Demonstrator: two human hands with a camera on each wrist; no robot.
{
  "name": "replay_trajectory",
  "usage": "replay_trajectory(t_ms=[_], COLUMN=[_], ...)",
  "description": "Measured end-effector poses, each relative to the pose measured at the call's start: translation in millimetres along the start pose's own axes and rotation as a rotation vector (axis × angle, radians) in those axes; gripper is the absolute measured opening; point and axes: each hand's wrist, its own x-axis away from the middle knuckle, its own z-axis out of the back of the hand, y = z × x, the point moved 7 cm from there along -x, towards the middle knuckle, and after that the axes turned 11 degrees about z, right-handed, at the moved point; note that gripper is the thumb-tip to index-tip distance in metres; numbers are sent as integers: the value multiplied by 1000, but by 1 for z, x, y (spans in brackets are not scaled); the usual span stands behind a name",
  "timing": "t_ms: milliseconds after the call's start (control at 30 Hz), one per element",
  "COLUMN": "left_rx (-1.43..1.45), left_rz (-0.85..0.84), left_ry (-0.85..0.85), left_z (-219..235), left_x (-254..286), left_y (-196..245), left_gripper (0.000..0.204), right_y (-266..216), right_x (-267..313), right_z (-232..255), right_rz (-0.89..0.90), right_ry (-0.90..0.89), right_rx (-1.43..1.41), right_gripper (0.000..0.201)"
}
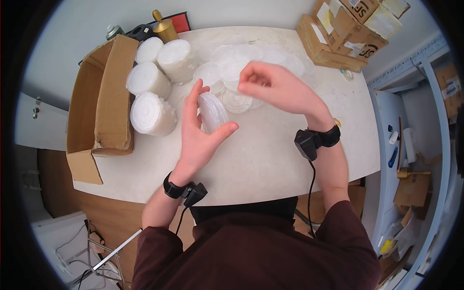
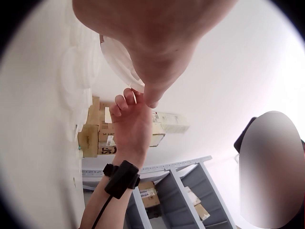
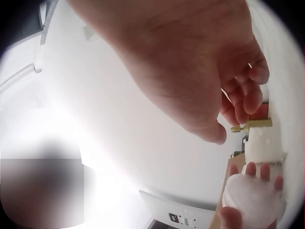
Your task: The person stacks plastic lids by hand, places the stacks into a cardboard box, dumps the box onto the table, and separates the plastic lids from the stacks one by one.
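A short stack of round translucent plastic lids [image 1: 212,113] stands nearly on edge in my left hand [image 1: 197,140], gripped between the thumb and the fingers. In the right wrist view the stack's round face [image 3: 252,198] shows, with fingertips along its edge. My right hand [image 1: 278,89] is raised to the right of the stack, over loose lids [image 1: 237,100] spread on the table. Its fingers are loosely bent, and nothing shows between them in the right wrist view.
Several tall stacks of lids [image 1: 152,113] stand at the left, beside an open cardboard box [image 1: 113,96]. A brass-coloured pot [image 1: 165,30] is behind them. Shipping boxes [image 1: 345,36] sit at the back right, near a tape roll [image 1: 347,75]. Shelving [image 1: 396,121] is at the right.
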Motion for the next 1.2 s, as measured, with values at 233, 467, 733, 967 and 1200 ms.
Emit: replay_trajectory(t_ms=[233,467,733,967,1200], left_rx=[-169,27,318,542,781], left_rz=[-121,-14,185,430,548], left_ry=[-3,38,-112,-115,-179], left_z=[-3,2,-6,-7,-17], left_x=[2,3,-3,-4,-2], left_y=[3,8,-7,-7,-17], left_gripper=[118,98,93,102,105], right_y=[-3,23,74,31,-41], right_x=[6,5,11,12,23], right_z=[-46,5,82,61,-90], right_rz=[64,-85,-137,-26,523], right_ry=[-360,-127,446,346,-118], right_rx=[-190,14,318,468,386], right_gripper=[23,22,51,52,50])
